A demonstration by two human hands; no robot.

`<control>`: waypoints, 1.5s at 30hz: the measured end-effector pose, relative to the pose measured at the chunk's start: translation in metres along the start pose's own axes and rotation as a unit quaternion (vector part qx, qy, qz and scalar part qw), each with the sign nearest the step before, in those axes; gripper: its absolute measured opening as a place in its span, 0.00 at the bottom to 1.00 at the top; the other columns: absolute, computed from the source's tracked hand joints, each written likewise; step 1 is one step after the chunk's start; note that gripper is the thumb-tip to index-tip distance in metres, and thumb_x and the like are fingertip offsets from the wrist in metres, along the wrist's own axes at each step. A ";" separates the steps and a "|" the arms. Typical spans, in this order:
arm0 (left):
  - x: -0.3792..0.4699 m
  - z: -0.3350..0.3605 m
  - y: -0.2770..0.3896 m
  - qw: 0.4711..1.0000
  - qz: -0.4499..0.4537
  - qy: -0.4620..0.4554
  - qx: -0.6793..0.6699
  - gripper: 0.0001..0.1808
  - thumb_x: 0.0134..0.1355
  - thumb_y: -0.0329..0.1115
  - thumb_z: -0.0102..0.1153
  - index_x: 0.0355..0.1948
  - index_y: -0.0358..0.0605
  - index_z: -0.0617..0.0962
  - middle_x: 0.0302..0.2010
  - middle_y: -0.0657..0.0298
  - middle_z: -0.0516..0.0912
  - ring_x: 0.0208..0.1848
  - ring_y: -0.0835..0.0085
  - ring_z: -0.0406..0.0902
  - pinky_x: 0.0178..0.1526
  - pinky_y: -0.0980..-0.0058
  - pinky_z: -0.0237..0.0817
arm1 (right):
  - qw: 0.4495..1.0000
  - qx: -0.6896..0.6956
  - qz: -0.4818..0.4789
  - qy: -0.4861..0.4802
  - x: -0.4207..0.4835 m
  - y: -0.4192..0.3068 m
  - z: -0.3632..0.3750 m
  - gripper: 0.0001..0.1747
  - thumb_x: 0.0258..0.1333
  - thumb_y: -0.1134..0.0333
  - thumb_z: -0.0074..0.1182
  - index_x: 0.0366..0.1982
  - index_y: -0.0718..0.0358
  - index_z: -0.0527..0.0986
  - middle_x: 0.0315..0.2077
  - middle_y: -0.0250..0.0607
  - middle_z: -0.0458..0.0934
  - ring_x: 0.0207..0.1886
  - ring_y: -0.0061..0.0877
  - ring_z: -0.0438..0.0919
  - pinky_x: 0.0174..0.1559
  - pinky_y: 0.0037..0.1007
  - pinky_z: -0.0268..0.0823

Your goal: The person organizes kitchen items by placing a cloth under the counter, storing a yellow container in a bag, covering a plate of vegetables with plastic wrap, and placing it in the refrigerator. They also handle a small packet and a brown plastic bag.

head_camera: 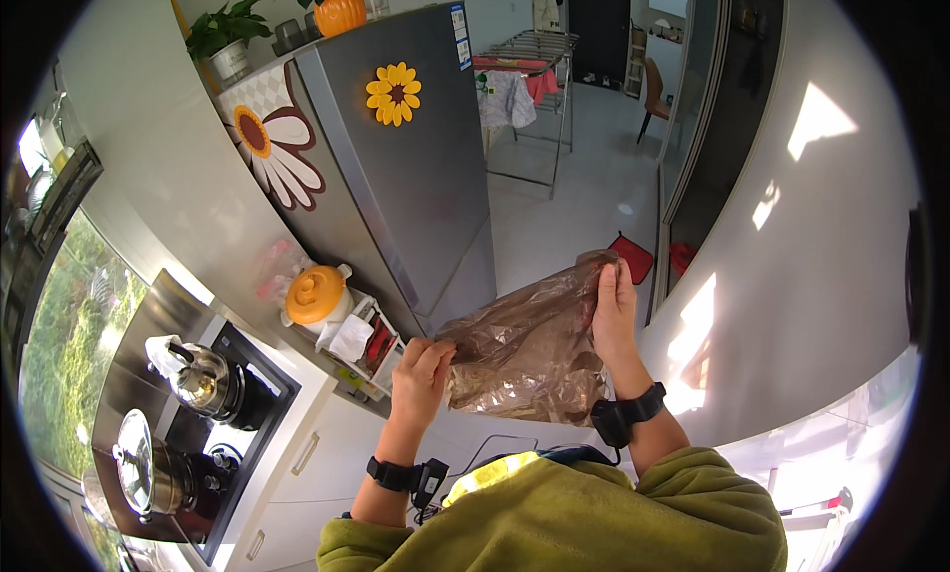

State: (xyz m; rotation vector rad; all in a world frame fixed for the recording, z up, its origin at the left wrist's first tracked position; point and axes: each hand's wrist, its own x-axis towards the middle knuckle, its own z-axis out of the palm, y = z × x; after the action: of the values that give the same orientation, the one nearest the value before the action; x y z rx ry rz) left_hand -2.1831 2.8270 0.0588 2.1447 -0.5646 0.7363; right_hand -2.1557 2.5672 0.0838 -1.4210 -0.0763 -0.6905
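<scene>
A thin brown translucent plastic bag (531, 349) is stretched between my hands in front of my body. My left hand (423, 383) pinches its left upper edge between thumb and fingers. Higher up, at the bag's top right corner, my right hand (614, 308) grips the film with the thumb raised along it. The bag hangs loose and creased, and light shines off its lower part. I cannot tell whether anything is inside it. Both wrists wear black straps with small devices.
To the left, a gas hob (223, 438) carries a steel kettle (204, 379) and a lidded steel pot (152, 464). An orange-lidded pot (318, 296) stands on a white rack (382, 349) beside the grey refrigerator (415, 178). Farther back is a drying rack (553, 164) with clothes. A sliding door (686, 127) lies right.
</scene>
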 end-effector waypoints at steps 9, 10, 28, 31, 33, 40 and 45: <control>0.015 -0.021 -0.017 0.968 -0.165 0.040 -0.184 0.05 0.63 0.29 0.56 0.33 0.38 0.75 0.22 0.70 0.73 0.23 0.83 0.67 0.26 0.85 0.58 | 0.985 -0.146 -0.087 0.044 0.028 -0.004 -0.023 0.24 0.64 0.55 0.47 0.19 0.66 0.70 0.11 0.26 0.66 0.13 0.11 0.62 0.16 0.19 0.54; 0.018 -0.024 -0.018 0.939 -0.207 0.046 -0.271 0.05 0.63 0.30 0.55 0.34 0.39 0.74 0.22 0.72 0.72 0.23 0.85 0.66 0.25 0.86 0.57 | 0.985 -0.144 -0.082 0.050 0.029 -0.004 -0.022 0.25 0.64 0.55 0.48 0.18 0.66 0.69 0.11 0.27 0.66 0.13 0.11 0.62 0.16 0.19 0.53; 0.007 -0.024 -0.071 0.504 -0.376 0.312 -0.712 0.17 0.66 0.33 0.47 0.19 0.49 0.64 0.15 0.72 0.56 0.17 0.81 0.49 0.20 0.79 0.44 | 0.913 0.129 0.385 -0.035 -0.046 0.064 -0.043 0.54 0.46 0.27 0.45 0.67 0.45 0.42 0.60 0.44 0.61 0.65 0.35 0.58 0.55 0.52 0.57; 0.003 -0.014 -0.073 0.491 -0.382 0.320 -0.715 0.16 0.66 0.32 0.47 0.19 0.49 0.64 0.15 0.72 0.56 0.17 0.80 0.49 0.20 0.80 0.44 | 0.840 0.274 0.458 -0.100 -0.075 0.085 -0.021 0.39 0.53 0.37 0.49 0.61 0.49 0.58 0.49 0.35 0.69 0.50 0.26 0.69 0.43 0.41 0.66; 0.001 -0.009 -0.072 0.472 -0.401 0.328 -0.713 0.17 0.65 0.33 0.48 0.18 0.48 0.64 0.15 0.72 0.56 0.17 0.80 0.49 0.20 0.79 0.44 | 0.853 0.298 0.425 -0.062 -0.074 0.090 -0.003 0.28 0.57 0.45 0.52 0.52 0.54 0.66 0.37 0.29 0.75 0.38 0.21 0.71 0.36 0.31 0.66; -0.038 -0.019 -0.092 0.525 -0.490 0.275 -0.639 0.07 0.67 0.35 0.48 0.31 0.48 0.74 0.15 0.75 0.59 0.15 0.83 0.50 0.19 0.81 0.44 | 0.947 -0.266 0.011 0.183 -0.025 0.081 -0.018 0.22 0.64 0.58 0.49 0.19 0.65 0.69 0.12 0.26 0.61 0.19 0.17 0.55 0.21 0.27 0.53; -0.070 -0.021 -0.110 0.609 -0.526 0.234 -0.544 0.02 0.64 0.34 0.52 0.36 0.51 0.74 0.16 0.75 0.60 0.15 0.84 0.52 0.18 0.83 0.45 | 0.970 -0.188 0.027 0.149 -0.022 0.061 -0.018 0.17 0.64 0.59 0.49 0.25 0.65 0.71 0.15 0.25 0.63 0.21 0.14 0.57 0.24 0.22 0.54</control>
State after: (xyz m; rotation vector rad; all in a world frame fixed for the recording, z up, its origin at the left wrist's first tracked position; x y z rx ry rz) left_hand -2.1747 2.9189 -0.0352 0.7247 0.5024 0.0979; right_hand -2.1502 2.5590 0.0175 -1.6551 0.3441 -0.8993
